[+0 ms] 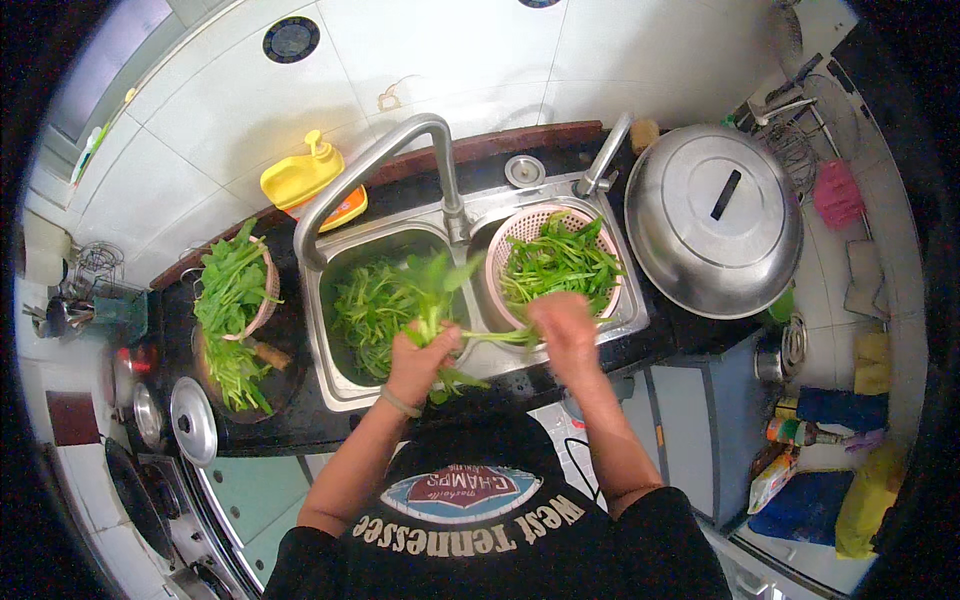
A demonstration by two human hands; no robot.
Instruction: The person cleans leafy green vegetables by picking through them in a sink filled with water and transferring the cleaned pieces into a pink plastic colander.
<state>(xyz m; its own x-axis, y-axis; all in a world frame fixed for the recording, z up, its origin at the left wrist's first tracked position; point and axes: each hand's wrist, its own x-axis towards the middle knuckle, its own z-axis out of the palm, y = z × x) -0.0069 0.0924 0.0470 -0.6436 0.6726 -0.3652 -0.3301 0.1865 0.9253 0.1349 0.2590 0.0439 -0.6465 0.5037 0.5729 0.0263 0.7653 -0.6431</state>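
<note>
Over the front rim of the left sink basin [330, 394], my left hand [424, 360] grips a bunch of leafy green vegetables [429, 300], leaves pointing away from me. A few pale stems [491, 337] stretch from this bunch across to my right hand [566, 330]. That hand is blurred by motion and closed on the stem ends, at the near edge of a pink plastic colander [495, 262]. Cut or torn greens [559, 259] fill the colander, which sits in the right basin. More greens [364, 300] lie in the left basin.
A curved steel faucet [435, 127] arches over the left basin. Left of the sink are a basket of leafy greens [234, 285] and a round board with stems. A large domed steel lid [712, 217] stands at right. Yellow soap dispenser [307, 176] is behind.
</note>
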